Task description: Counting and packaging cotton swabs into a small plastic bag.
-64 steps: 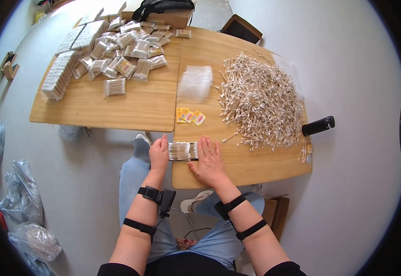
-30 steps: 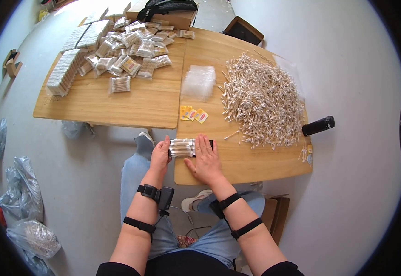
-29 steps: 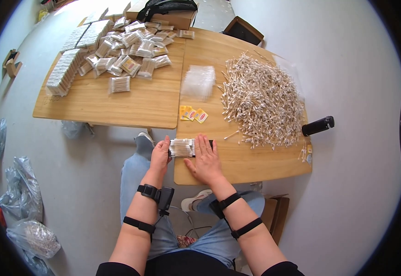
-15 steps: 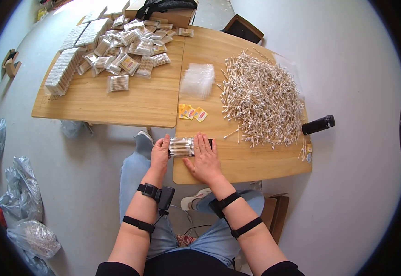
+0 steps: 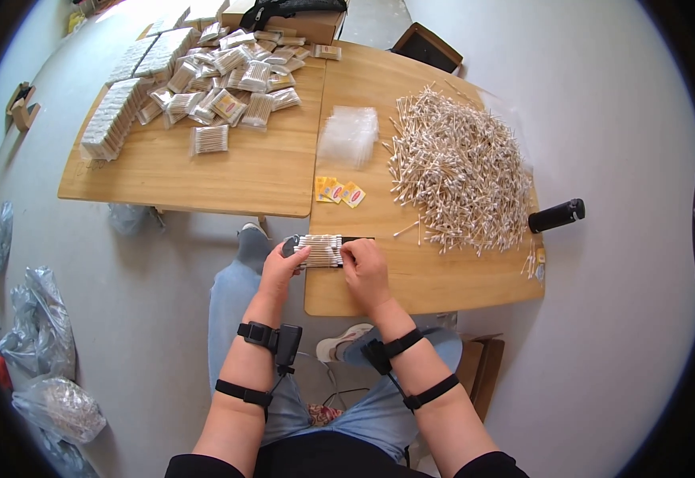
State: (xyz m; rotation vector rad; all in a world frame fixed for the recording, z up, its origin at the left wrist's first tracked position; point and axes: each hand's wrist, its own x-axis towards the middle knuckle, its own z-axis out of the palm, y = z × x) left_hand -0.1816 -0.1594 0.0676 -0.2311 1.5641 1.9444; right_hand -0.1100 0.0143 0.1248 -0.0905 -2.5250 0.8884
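A row of cotton swabs lies side by side on a flat black holder at the near left edge of the right table. My left hand grips the holder's left end, its thumb resting over the swabs. At the swabs' right ends, my right hand has its fingers bent and pressed together; whatever is between them is hidden. Beyond the hands lie a few yellow printed cards and a stack of clear plastic bags. A big heap of loose cotton swabs covers the far right.
Filled swab packets pile up on the left table, beside white stacked packs. A black cylinder sticks out past the right table edge. Plastic bags lie on the floor at left; a cardboard box stands under the table.
My right hand has gone from lying flat over the swabs to bent fingers at their right ends. My left thumb has moved onto the swabs. The view has shifted slightly.
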